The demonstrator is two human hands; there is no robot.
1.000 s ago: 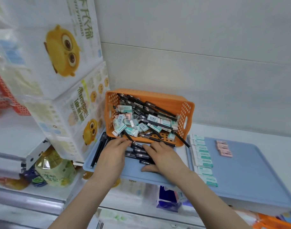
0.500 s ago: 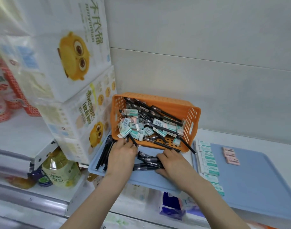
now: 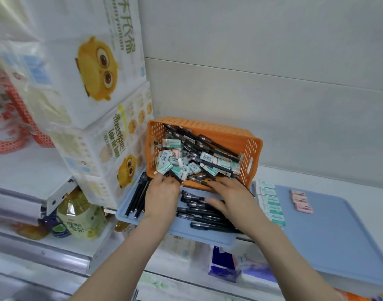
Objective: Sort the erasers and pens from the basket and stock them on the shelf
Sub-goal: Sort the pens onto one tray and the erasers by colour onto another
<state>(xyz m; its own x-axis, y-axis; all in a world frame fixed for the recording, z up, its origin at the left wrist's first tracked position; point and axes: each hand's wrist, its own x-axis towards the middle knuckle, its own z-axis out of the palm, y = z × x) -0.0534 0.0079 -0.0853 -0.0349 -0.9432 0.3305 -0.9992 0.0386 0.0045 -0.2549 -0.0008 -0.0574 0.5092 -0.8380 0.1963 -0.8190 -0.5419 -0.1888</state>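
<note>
The orange basket (image 3: 254,148) stands at the back of the shelf, full of black pens (image 3: 216,146) and teal, white and pink erasers (image 3: 205,157). My left hand (image 3: 162,193) reaches its front rim, fingertips curled at an eraser and a pen (image 3: 175,177) that leans over the edge; its grip is hidden. My right hand (image 3: 229,197) lies palm down, fingers apart, over loose pens (image 3: 204,216) on the left blue tray (image 3: 186,232). More pens (image 3: 136,198) lie lined up at that tray's left side.
A second blue tray (image 3: 338,240) on the right holds a row of teal erasers (image 3: 271,206) and three pink erasers (image 3: 301,202). Stacked tissue packs (image 3: 99,135) crowd the basket's left side. A bottle (image 3: 80,216) and packaged goods sit on lower shelves.
Both hands have moved up from the pens on the left tray toward the basket's front rim. The right hand has spread out flat over the pens.
</note>
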